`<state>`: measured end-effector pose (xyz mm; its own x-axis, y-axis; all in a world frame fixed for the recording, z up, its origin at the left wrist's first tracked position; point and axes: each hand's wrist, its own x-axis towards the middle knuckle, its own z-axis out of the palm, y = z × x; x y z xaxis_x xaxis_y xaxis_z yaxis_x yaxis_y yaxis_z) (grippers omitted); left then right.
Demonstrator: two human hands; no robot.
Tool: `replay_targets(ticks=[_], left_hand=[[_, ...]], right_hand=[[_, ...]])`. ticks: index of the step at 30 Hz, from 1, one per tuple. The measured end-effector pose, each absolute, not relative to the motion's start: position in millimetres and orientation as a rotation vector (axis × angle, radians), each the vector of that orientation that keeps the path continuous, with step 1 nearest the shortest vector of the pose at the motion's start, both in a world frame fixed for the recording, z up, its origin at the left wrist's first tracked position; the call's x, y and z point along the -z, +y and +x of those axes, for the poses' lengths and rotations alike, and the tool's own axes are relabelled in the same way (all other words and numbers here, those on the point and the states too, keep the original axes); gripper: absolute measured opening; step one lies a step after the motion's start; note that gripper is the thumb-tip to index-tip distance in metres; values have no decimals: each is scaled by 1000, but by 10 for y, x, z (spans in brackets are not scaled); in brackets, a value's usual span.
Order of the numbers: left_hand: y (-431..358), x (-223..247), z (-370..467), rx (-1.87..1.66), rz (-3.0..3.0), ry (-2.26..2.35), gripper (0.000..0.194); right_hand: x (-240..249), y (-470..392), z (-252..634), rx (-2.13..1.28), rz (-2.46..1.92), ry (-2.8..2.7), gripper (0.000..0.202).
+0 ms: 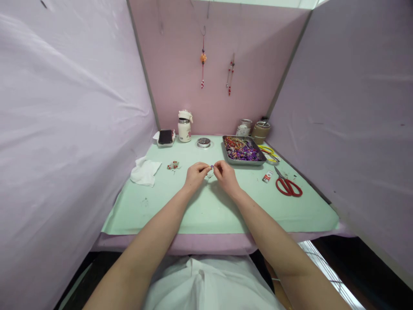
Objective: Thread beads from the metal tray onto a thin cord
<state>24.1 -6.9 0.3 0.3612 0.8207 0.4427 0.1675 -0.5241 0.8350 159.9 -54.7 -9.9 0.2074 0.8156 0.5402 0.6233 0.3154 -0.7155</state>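
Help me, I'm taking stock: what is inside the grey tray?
The grey tray holds purple beads, with reddish and gold strands toward the back left. They cover its bottom; anything underneath cannot be seen.

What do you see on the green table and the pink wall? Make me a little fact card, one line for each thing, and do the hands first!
Left hand: fingertips at a small purple bead
Right hand: fingertips at the same bead, from the other side
Green table: under both hands
Metal tray: beyond the right hand, full of purple, red and gold pieces
Red-handled scissors: lying on the right
White cloth: crumpled, on the left
Pink wall: two beaded strings hanging in front
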Motion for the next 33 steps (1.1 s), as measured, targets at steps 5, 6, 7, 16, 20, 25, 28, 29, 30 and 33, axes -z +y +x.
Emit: replay_targets(ticks=[5,6,7,16,20,25,28,29,30,33], left_hand=[[-68,-5,242,-1200,1955,839,19],[-65,-1,244,-1204,1954,836,18],[-63,3,245,-1206,1949,838,18],[-55,25,251,-1206,1889,891,21],[-46,31,249,-1196,1867,899,19],[-34,34,247,-1183,1849,930,18],[-20,49,251,-1187,1844,925,19],[-15,56,253,-1191,1843,922,19],[-9,63,255,-1194,1842,921,19],[12,85,259,-1194,1844,918,19]], right_hand=[[113,-538,1605,-218,-1382,-1506,12],[113,-538,1605,-220,-1383,-1507,13],[112,-539,1605,-223,-1384,-1506,13],[123,-535,1608,-243,-1411,-1493,15],[112,-543,1584,-196,-1389,-1525,22],[-91,-574,1817,35,-1328,-1513,30],[-212,-610,2181,84,-1388,-1356,23],[-225,-626,2311,55,-1445,-1349,20],[-220,-642,2430,6,-1517,-1389,17],[-118,-674,2656,-108,-1776,-1588,8]])
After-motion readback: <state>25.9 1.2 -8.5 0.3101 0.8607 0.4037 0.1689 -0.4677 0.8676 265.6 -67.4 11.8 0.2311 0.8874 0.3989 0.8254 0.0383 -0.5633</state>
